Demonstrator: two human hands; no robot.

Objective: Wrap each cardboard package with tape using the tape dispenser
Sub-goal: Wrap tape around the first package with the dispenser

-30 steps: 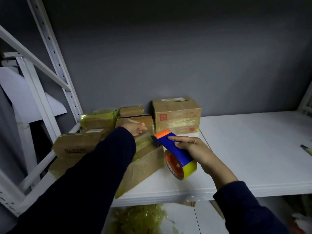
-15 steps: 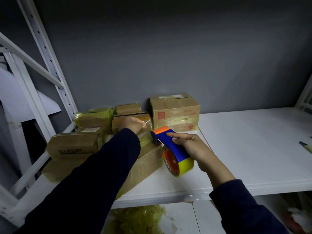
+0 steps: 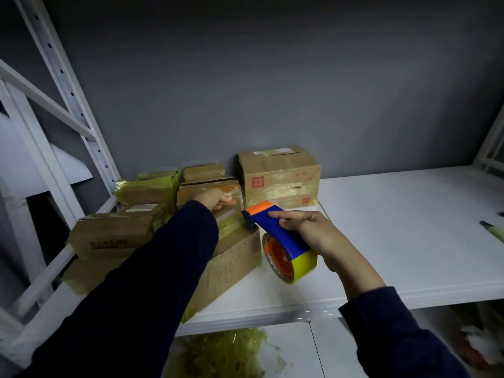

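My right hand [image 3: 313, 231] grips a blue and orange tape dispenser [image 3: 275, 230] carrying a yellow tape roll [image 3: 298, 268], its blade end touching the top of a long, tape-covered cardboard package [image 3: 234, 255] at the shelf front. My left hand [image 3: 214, 199] rests with fingers curled on a smaller package [image 3: 196, 188] stacked behind it, pressing on its taped top. A strip of clear tape runs from the dispenser toward that hand. Several other cardboard packages crowd the left, and a larger printed box [image 3: 278, 175] stands against the wall.
The white shelf [image 3: 395, 236] stretches bare to the right, with a dark pen-like object [image 3: 491, 226] at its right edge. A white metal rack upright [image 3: 68, 91] rises on the left. Crumpled yellowish tape waste [image 3: 226, 353] lies on the lower level.
The dispenser has lifted slightly and its blade end has moved closer to the packages. My left hand stays on the small package. The camera has shifted a little downward.
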